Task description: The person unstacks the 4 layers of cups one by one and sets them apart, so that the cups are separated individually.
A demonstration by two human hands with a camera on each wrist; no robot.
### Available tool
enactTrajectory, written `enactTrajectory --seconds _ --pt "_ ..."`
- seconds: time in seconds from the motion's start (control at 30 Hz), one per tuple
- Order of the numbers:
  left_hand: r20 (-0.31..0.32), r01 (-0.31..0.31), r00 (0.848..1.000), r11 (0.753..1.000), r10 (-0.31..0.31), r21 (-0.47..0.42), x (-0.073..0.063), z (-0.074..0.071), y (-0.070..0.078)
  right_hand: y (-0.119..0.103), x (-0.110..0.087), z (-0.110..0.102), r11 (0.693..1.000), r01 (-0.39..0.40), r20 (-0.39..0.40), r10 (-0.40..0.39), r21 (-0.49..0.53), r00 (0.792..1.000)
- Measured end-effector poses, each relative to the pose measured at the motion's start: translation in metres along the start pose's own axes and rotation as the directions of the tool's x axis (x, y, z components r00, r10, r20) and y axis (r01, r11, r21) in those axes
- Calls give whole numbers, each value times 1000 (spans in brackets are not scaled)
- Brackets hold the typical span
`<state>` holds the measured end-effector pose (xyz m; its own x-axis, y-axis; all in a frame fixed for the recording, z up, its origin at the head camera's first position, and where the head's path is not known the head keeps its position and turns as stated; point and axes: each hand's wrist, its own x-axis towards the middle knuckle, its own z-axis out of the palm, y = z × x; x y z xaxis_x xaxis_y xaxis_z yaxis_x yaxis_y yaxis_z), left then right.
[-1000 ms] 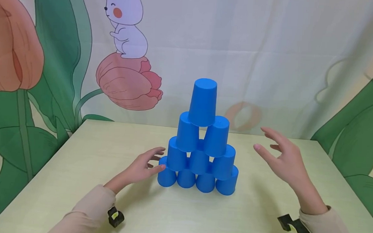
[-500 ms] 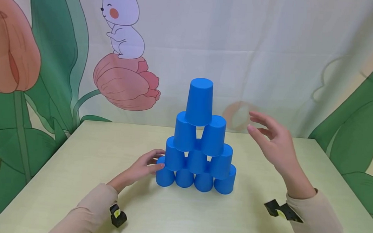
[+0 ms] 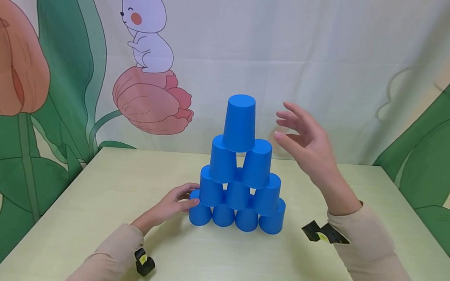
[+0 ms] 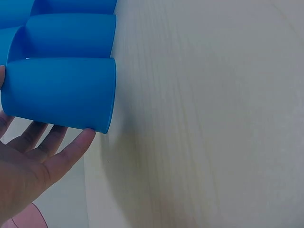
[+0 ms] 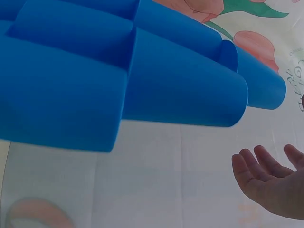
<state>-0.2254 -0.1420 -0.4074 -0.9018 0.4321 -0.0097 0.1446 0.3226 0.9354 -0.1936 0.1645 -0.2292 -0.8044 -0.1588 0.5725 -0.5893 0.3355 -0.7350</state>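
Note:
Several blue cups stand upside down in a four-row pyramid, a single top cup (image 3: 240, 123) at its peak. At the lower left, my left hand (image 3: 172, 205) is at the bottom-row corner cup (image 3: 200, 214), thumb at its front and the other fingers behind. In the left wrist view, the fingers (image 4: 71, 149) lie loosely along that cup's side, little fingertip at its rim. My right hand (image 3: 305, 142) is raised to the right of the top cup, fingers spread and slightly bent, with a gap between. The right wrist view shows this hand (image 5: 270, 185) holding nothing.
The pyramid stands on a pale wooden table (image 3: 104, 185). Behind the table hangs a printed curtain (image 3: 328, 57) with a rabbit and tulips. Dark trackers (image 3: 144, 262) are worn at both wrists.
My right hand has risen and moved left toward the top cup. My left hand has moved slightly closer in on the corner cup. The pyramid keeps its shape.

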Motion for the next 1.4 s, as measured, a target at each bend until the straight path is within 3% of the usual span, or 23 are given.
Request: enactTrajectory --seconds 0.2,0.7,1.0,1.4 --pt "-4 12 1000 1000 -12 11 1 -1 -2 -4 14 13 992 70 29 -74 109 997" --pt "-14 35 999 999 -35 21 1 1 -3 -4 33 38 996 42 147 -52 75 988" --pt "-13 23 1000 1000 -23 20 3 0 -4 -5 34 43 995 59 111 -67 79 992" --pt "-9 28 1000 1000 -28 0 3 1 -7 -14 22 28 983 145 40 -151 112 988"
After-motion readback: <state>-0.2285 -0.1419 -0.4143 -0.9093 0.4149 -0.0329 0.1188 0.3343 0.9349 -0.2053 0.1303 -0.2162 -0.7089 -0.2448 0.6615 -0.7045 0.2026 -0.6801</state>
